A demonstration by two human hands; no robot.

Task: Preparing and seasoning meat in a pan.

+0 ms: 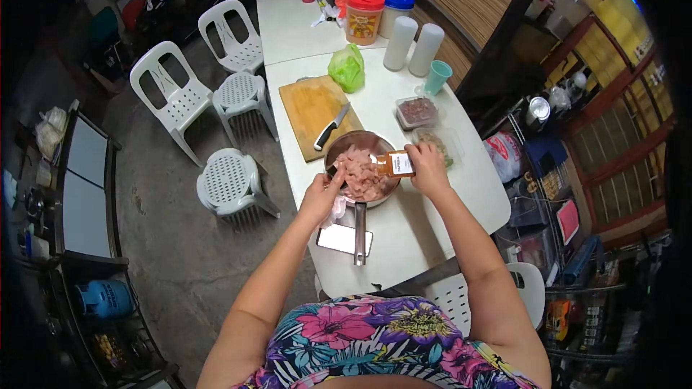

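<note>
A steel saucepan (371, 140) holds a heap of raw pink meat pieces (360, 173), its handle toward me. My right hand (429, 168) grips a small spice jar (401, 163) of orange-brown powder, tipped sideways over the pan's right side with its mouth toward the meat. At the pan's left rim, my left hand (319, 196) is closed on a small dark thing (332, 171) that I cannot make out clearly. Under that hand is a crumpled whitish wrap (337, 209). A phone (336, 238) with a bright white screen lies partly beneath the pan handle.
Beyond the pan, a knife (332, 127) rests on a wooden cutting board (306, 108). A green plastic bag (347, 68), lidded tubs (364, 18), white cylinders (400, 43), a teal cup (437, 77) and clear food containers (417, 112) stand on the white table (461, 194). White chairs and stools (229, 180) stand left.
</note>
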